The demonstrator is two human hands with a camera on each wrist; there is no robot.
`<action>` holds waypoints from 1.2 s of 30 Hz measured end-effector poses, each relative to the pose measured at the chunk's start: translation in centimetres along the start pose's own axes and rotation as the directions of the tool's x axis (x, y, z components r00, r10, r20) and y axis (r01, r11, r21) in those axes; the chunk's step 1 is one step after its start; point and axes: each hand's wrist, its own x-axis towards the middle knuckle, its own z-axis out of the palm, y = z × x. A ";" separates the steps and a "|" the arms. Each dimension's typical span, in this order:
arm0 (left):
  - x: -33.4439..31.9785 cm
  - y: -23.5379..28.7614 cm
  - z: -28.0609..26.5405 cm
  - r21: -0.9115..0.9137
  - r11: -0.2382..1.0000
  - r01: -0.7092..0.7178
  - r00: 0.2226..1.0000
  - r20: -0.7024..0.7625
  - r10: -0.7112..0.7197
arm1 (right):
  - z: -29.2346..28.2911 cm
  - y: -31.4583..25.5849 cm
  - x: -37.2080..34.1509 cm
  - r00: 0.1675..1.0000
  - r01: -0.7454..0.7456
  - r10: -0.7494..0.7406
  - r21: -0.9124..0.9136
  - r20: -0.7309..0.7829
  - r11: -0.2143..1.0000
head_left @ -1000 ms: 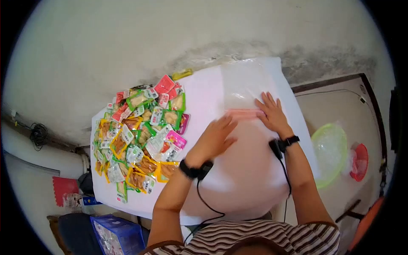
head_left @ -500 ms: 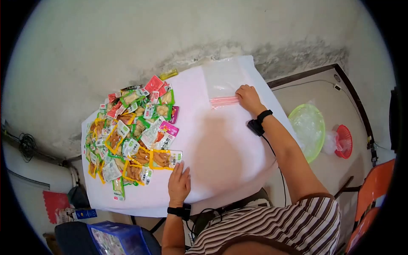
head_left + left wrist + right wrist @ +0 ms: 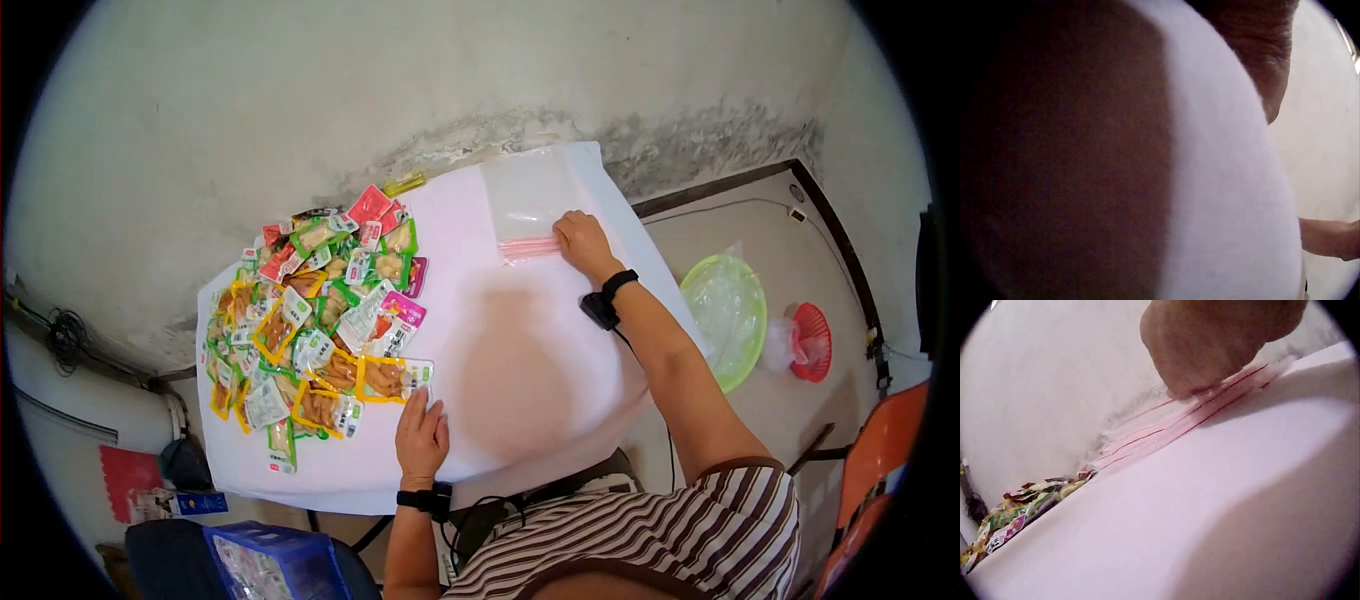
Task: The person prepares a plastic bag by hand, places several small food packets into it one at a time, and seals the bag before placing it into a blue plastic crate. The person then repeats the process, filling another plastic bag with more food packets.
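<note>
A stack of clear zip bags with pink-red zip strips lies at the far right part of the white-covered table. My right hand is at the right end of the strips, fingers curled and pinching the bag edge; the fingertips are hidden under the hand. Palm down on the cloth near the front edge, my left hand rests with fingers fairly straight. Its fingertips lie right beside a yellow-edged snack packet. The left wrist view shows mostly dark shadow, white cloth and part of the hand.
Many sealed snack packets are heaped over the table's left side. A yellow item lies at the back edge. Right of the table stand a green basket and a red basket. A blue crate is at front left.
My left hand has moved from beside the bags down to the table's front left, by the packets. The right hand's spread fingers have curled in at the zip edge. The head view has shifted.
</note>
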 end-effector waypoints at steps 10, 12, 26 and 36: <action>-0.1 0.3 0.2 0.017 1.000 0.005 1.000 -0.004 -0.005 | -1.5 -0.5 0.5 0.975 -0.100 0.127 0.155 -0.181 0.983; 0.1 0.6 0.1 0.027 1.000 0.000 0.998 -0.055 0.002 | -2.8 -1.2 0.7 0.955 -0.058 0.108 0.181 -0.277 0.982; 12.3 13.2 0.8 -0.877 0.321 0.358 0.859 0.174 -0.482 | -12.6 -17.8 -6.6 0.974 -0.222 0.170 0.804 0.153 0.551; 8.1 12.8 0.0 -0.886 0.299 0.355 0.842 0.164 -0.514 | -11.5 -18.7 -9.1 0.904 -0.293 0.427 0.777 0.035 0.557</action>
